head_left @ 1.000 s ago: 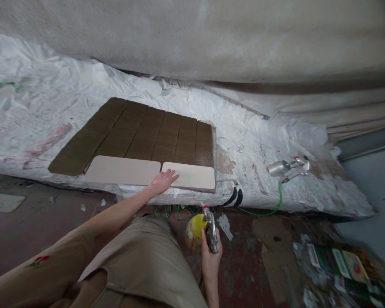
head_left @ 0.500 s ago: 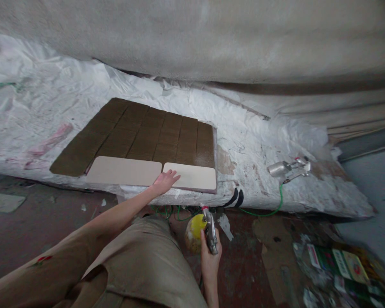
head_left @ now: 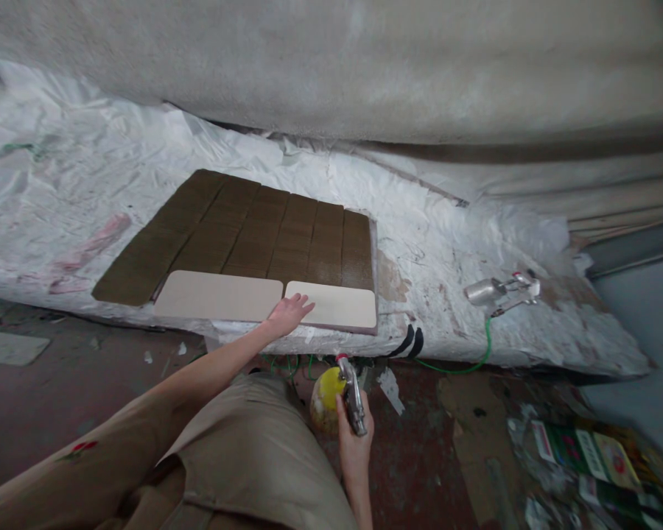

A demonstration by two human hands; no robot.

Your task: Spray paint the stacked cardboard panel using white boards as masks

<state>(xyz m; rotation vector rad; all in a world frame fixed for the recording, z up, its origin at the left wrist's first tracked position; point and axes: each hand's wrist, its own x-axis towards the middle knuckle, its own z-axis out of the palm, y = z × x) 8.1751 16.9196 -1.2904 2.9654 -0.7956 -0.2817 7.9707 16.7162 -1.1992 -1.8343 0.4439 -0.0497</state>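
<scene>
My left hand (head_left: 292,315), fingers spread, rests at the gap between two pale flat boards with rounded corners. The left board (head_left: 221,296) is beige; the right board (head_left: 337,304) is cream. Behind them lie dark brown rectangular panels (head_left: 254,228) in rows, touching one another. Low in front of the table edge, my right hand (head_left: 356,442) is closed round the handle of a metal spray gun (head_left: 353,401). A stained, yellow-topped cup (head_left: 325,405) sits on the gun's left side. Part of my grip is hidden behind the gun.
Another spray gun (head_left: 486,291) lies on the white-covered table (head_left: 420,250), with a green hose (head_left: 487,346) running off it. A grey curtain (head_left: 331,66) hangs behind. Cardboard (head_left: 469,419) and printed packaging (head_left: 586,456) lie on the floor at right.
My right hand and the spray gun have moved slightly left. My left hand stays on the boards, and the whole view has shifted a little.
</scene>
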